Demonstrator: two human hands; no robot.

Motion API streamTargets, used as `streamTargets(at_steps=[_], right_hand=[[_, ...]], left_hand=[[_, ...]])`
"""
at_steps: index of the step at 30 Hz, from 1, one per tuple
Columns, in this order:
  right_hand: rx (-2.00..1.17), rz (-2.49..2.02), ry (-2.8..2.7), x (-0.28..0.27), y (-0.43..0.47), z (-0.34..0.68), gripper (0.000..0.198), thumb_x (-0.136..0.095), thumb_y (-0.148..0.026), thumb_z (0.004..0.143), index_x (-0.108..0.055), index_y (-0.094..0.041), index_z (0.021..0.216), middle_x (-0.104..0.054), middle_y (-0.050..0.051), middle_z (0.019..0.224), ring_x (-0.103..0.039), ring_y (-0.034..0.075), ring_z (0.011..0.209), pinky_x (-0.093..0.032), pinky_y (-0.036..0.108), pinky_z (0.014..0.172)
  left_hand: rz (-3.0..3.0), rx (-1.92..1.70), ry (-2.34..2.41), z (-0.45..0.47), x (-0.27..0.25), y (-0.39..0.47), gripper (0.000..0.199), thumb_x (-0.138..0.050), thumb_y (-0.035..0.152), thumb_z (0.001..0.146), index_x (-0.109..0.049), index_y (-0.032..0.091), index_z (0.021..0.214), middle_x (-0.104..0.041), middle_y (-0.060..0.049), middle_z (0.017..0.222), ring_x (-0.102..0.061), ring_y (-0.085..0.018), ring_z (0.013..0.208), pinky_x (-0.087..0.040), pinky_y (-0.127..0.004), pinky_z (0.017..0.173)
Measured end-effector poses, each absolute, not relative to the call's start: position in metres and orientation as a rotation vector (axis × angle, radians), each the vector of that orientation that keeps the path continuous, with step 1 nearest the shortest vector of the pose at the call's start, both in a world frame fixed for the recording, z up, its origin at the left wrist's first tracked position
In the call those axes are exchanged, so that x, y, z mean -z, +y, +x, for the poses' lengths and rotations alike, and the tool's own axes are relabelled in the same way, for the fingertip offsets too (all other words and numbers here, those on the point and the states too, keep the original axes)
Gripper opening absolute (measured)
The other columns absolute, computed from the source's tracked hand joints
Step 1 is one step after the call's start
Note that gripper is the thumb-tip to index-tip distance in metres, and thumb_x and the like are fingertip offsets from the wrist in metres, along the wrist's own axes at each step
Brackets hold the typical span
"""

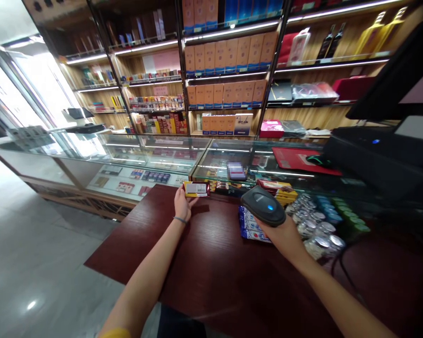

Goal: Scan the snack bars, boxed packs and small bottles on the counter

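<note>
My left hand (184,203) grips a small red and yellow snack packet (196,189) above the dark red wooden counter (204,267). A pale printed label with a barcode faces me. In my right hand (280,234) is a black barcode scanner (263,206), a blue light glowing on its top; its handle is mostly hidden by my fingers. The scanner's head points left, apart from the packet. Just beyond and below it lie blue snack packets (248,225), partly covered by the scanner and hand.
Silver-lidded jars (317,230), green-topped containers (350,216) and red-and-yellow packets (277,188) stand right of the scanner. A glass display case (155,159) runs behind the counter. A black checkout machine (370,145) and a red mat (292,159) are at right. Stocked shelves (229,77) line the wall.
</note>
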State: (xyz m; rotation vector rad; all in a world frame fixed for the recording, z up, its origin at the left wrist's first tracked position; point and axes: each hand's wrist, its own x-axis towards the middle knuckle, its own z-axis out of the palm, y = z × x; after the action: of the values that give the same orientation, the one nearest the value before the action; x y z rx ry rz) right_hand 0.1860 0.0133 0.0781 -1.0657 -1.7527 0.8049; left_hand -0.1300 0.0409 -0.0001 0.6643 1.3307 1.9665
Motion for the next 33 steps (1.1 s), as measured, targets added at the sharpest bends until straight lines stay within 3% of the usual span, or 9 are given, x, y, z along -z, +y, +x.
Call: streamTargets(at_steps=[9,16,23,28,33], right_hand=[[-0.838,-1.154,-2.077,-0.072,0.01,0.179,0.045,-0.068,-0.037,0.076,-0.051,-0.029,0.117,-0.073,0.001,0.097,-0.069,0.025,0.093,-0.051,0.035,0.08],[-0.784,-1.193,-2.173,-0.067,0.014,0.182,0.041,-0.066,-0.034,0.074,-0.057,-0.026,0.114,-0.073,0.006,0.101,-0.068,0.029,0.1,-0.05,0.037,0.082],[-0.793,-1.156,-2.085,-0.082,0.018,0.191,0.04,-0.067,-0.031,0.074,-0.056,-0.028,0.112,-0.074,0.002,0.094,-0.069,0.026,0.092,-0.05,0.034,0.077],[-0.702,-1.093,-1.952,-0.113,0.029,0.215,0.047,-0.067,-0.034,0.074,-0.058,-0.026,0.12,-0.073,0.004,0.098,-0.069,0.024,0.093,-0.052,0.035,0.078],[-0.702,-1.136,-1.795,-0.141,0.038,0.251,0.05,-0.068,-0.04,0.074,-0.06,-0.023,0.121,-0.071,0.001,0.077,-0.068,0.022,0.073,-0.053,0.033,0.064]], left_hand=[[0.631,-1.881,0.989,-0.095,0.006,0.041,0.039,-0.037,0.042,0.101,-0.037,0.029,0.138,-0.056,-0.011,0.139,-0.067,-0.021,0.107,-0.055,-0.05,0.094],[0.751,-1.874,1.035,-0.094,0.003,0.04,0.039,-0.032,0.049,0.101,-0.041,0.032,0.135,-0.051,-0.009,0.146,-0.061,-0.022,0.12,-0.053,-0.049,0.097],[0.656,-1.911,0.987,-0.1,0.007,0.043,0.037,-0.062,0.031,0.089,-0.052,0.025,0.124,-0.064,-0.007,0.123,-0.068,-0.018,0.098,-0.056,-0.046,0.093],[0.703,-1.952,1.004,-0.105,0.004,0.047,0.054,-0.071,0.019,0.077,-0.053,0.035,0.126,-0.065,0.0,0.119,-0.068,-0.015,0.099,-0.057,-0.038,0.091],[0.79,-2.015,0.971,-0.1,-0.027,0.054,0.057,-0.077,0.022,0.072,-0.057,0.033,0.124,-0.067,0.0,0.113,-0.068,-0.012,0.09,-0.057,-0.024,0.076]])
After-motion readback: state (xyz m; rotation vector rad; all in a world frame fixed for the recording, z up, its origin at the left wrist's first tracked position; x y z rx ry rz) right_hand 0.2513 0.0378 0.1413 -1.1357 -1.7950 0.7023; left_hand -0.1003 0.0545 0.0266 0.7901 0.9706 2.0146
